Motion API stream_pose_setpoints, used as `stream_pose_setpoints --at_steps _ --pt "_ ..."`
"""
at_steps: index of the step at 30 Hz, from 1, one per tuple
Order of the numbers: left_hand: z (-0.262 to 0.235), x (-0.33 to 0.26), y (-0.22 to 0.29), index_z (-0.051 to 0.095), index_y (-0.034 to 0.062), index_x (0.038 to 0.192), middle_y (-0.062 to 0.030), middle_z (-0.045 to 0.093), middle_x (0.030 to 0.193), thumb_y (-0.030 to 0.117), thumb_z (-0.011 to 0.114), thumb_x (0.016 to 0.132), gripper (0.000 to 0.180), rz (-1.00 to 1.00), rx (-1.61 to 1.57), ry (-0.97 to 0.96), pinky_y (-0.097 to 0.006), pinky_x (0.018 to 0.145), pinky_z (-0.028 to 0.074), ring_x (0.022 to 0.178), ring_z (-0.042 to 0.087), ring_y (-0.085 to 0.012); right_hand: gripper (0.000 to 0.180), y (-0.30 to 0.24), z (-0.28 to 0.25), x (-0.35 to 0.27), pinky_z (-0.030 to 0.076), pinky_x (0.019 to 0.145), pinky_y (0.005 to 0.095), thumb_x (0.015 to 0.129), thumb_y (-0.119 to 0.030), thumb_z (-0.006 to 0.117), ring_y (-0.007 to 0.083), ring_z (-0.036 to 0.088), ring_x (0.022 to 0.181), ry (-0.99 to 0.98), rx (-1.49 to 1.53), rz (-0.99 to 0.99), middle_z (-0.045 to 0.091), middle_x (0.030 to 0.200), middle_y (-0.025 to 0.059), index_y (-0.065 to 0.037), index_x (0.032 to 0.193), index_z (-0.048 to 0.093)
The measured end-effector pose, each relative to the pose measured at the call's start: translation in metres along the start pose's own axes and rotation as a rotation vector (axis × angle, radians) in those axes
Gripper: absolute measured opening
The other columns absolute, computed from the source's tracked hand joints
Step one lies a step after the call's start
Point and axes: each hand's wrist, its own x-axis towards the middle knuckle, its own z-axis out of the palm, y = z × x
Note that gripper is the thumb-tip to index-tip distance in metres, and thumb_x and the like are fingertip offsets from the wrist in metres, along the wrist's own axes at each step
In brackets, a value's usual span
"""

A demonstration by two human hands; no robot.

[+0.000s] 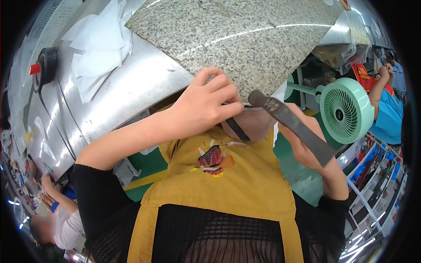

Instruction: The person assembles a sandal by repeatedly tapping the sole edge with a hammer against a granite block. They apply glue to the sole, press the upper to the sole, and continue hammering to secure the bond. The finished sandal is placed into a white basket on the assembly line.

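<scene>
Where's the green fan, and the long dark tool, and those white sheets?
Green fan (343, 112): head view, on its round front.
Long dark tool (292, 122): head view, along its middle.
White sheets (98, 46): head view, middle of the pile.

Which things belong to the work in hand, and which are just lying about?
Work in hand:
dark hammer-like tool, in the right hand
brownish-grey piece with a black strip, by the left hand
probably the speckled slab

Apparently just about:
white sheets
green fan
</scene>
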Motion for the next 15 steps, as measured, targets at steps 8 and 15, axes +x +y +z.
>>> stream_pose_setpoints --at_steps 8,15 --pt "0.003 -0.003 0.002 0.060 0.0115 0.086 0.0006 0.052 0.085 0.012 0.061 0.065 0.021 0.041 0.043 0.044 -0.041 0.091 0.040 0.084 0.051 -0.0174 0.031 0.000 0.002 0.002 0.043 0.062 0.0331 0.084 -0.001 0.050 0.0349 0.050 0.066 -0.015 0.024 -0.015 0.053 0.081 0.0160 0.000 0.115 0.049" --pt "0.002 -0.007 0.007 0.059 0.0122 0.086 -0.0003 0.052 0.084 0.009 0.066 0.062 0.025 -0.191 -0.080 0.021 -0.039 0.087 0.040 0.086 0.050 -0.0197 0.033 -0.005 0.020 -0.002 0.049 0.062 0.0400 0.084 -0.013 0.056 0.0369 0.061 0.081 -0.077 -0.203 0.033 0.061 0.094 0.0150 -0.006 0.115 0.047"
